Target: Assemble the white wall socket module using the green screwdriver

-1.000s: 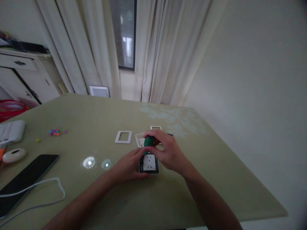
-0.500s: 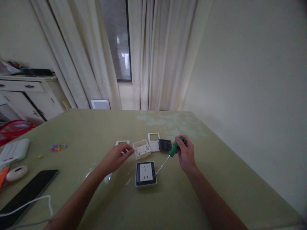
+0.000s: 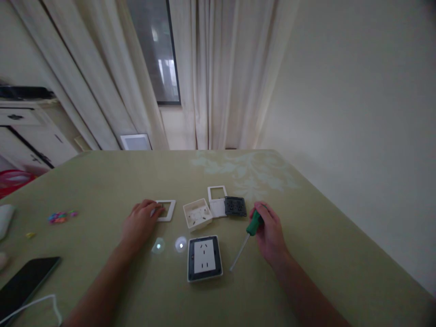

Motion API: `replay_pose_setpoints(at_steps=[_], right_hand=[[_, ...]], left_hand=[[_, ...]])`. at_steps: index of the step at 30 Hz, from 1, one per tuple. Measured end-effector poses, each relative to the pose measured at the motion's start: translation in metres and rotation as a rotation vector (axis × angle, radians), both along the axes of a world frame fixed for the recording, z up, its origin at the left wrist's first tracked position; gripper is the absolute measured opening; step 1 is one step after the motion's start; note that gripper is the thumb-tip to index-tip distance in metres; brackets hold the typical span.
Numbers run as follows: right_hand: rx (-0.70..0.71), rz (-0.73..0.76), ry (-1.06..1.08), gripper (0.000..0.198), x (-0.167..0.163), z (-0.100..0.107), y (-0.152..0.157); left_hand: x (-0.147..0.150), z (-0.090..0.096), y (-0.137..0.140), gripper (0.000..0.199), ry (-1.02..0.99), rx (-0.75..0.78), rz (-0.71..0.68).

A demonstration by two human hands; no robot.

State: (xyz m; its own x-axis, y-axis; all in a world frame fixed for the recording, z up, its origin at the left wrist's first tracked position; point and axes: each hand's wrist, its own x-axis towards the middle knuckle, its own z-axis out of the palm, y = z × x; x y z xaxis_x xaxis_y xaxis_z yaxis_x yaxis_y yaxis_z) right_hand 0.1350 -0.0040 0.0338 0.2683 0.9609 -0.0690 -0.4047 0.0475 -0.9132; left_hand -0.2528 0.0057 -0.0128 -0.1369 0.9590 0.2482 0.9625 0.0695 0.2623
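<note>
My right hand point(image 3: 270, 229) is closed around the green handle of a screwdriver point(image 3: 255, 221). Its metal shaft slants down to the left, the tip just right of the wall socket point(image 3: 204, 258) and apart from it. That socket has a white slotted face in a dark surround and sits on a white box. At the left, my left hand point(image 3: 145, 222) has its fingers curled on the left side of a white cover frame point(image 3: 170, 211), hiding that side. Between the frame and the socket's far side lies an open white mounting box point(image 3: 198, 214).
Behind the socket are a second white frame point(image 3: 209, 194), a white plate point(image 3: 218, 208) and a dark socket module point(image 3: 235, 206). Small coloured pieces point(image 3: 59, 217) and a black phone point(image 3: 29, 281) with a white cable point(image 3: 41, 299) lie on the left. A wall borders the table's right side.
My left hand has moved left from beside the mounting box onto the white cover frame. The screwdriver tip has come away from the socket's right edge. The view has shifted right.
</note>
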Motion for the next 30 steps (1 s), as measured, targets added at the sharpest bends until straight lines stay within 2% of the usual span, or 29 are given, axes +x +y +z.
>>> replay_pose_setpoints(at_steps=[9, 18, 25, 30], right_hand=[[-0.049, 0.017, -0.034, 0.056, -0.003, -0.002, -0.004], [-0.055, 0.033, -0.036, 0.057, -0.009, 0.000, -0.007], [-0.070, 0.044, -0.040, 0.059, -0.011, -0.002, -0.009], [-0.074, 0.052, -0.056, 0.059, -0.015, -0.004, -0.011]], left_hand=[[0.010, -0.001, 0.006, 0.040, 0.074, 0.013, 0.037], [0.015, -0.001, 0.009, 0.043, 0.040, 0.033, 0.015], [0.018, -0.004, 0.011, 0.036, -0.006, 0.085, 0.071], [0.020, 0.003, 0.009, 0.026, -0.069, 0.142, 0.073]])
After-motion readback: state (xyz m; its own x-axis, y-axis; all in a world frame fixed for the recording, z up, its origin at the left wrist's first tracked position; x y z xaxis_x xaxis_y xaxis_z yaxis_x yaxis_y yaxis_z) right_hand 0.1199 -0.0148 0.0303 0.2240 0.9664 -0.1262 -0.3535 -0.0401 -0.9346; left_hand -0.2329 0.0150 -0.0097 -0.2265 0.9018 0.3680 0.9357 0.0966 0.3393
